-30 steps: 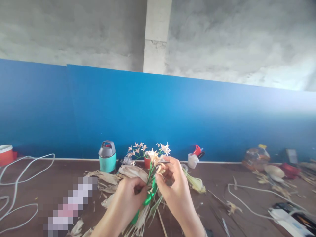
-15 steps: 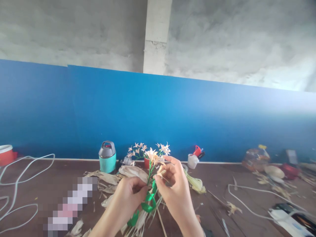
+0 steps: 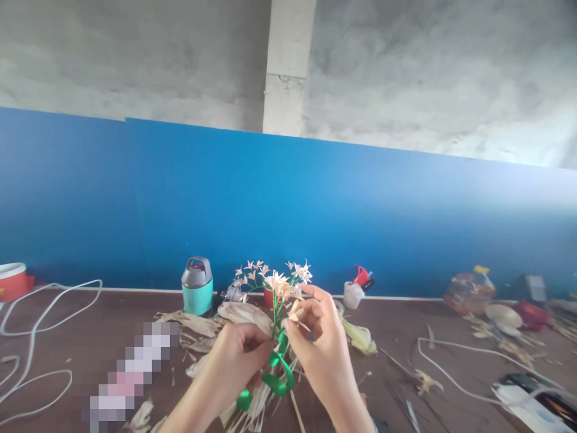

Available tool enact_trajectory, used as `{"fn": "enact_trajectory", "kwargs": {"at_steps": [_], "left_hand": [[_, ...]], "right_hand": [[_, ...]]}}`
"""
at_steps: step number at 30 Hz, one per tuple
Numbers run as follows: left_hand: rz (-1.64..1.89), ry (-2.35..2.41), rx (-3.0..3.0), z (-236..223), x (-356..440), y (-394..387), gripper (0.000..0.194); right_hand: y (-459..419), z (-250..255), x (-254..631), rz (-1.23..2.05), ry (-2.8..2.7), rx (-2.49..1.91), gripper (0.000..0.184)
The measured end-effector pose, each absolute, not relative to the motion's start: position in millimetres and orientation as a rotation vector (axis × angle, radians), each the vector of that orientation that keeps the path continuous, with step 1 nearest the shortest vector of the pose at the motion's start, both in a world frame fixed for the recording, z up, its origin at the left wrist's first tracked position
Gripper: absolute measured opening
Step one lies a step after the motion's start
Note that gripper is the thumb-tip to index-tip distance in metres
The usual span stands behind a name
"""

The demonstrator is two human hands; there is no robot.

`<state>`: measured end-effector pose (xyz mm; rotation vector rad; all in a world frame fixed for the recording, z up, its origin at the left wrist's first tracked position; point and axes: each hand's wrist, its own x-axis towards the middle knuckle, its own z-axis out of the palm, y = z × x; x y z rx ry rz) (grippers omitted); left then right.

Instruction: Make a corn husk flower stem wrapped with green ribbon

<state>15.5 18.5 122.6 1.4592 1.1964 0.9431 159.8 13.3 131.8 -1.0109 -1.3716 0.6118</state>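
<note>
Between my hands stands a spray of pale peach artificial flowers (image 3: 279,285) on green-wrapped stems. My left hand (image 3: 241,355) is closed, thumb and forefinger pinching the lower stem. With thumb and fingers, my right hand (image 3: 320,331) holds a small pale flower (image 3: 295,314) at the spray's right side. A shiny green ribbon (image 3: 280,385) hangs in a loop below the pinched stem, between my wrists. Behind, more small flowers (image 3: 252,273) on thin green stems rise from a red pot (image 3: 269,297). Dried husks (image 3: 246,316) lie beyond my left hand.
A teal jar with grey lid (image 3: 197,287) stands at the back left. A white cup with red-handled tools (image 3: 353,293) is at the back right. White cords (image 3: 31,343) trail on the left. A pale yellow bundle (image 3: 358,335) lies right of my hand; a blue panel (image 3: 288,204) stands behind.
The green ribbon has come into a larger hanging loop and shifted slightly right. Both hands keep their grip on the spray with hardly any movement.
</note>
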Motion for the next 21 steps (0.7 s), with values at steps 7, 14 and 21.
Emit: {"fn": "enact_trajectory", "kwargs": {"at_steps": [7, 14, 21], "left_hand": [[0.94, 1.183, 1.465, 120.1, 18.0, 17.7, 0.023], [0.95, 1.159, 1.495, 124.5, 19.5, 16.1, 0.028], [1.061, 1.005, 1.487, 127.1, 20.3, 14.3, 0.031]], "right_hand": [[14.1, 128.4, 158.5, 0.609, -1.375, -1.021, 0.043], [15.1, 125.8, 156.1, 0.555, -1.399, -0.99, 0.042], [9.0, 131.3, 151.5, 0.585, -1.4, -0.884, 0.042]]}}
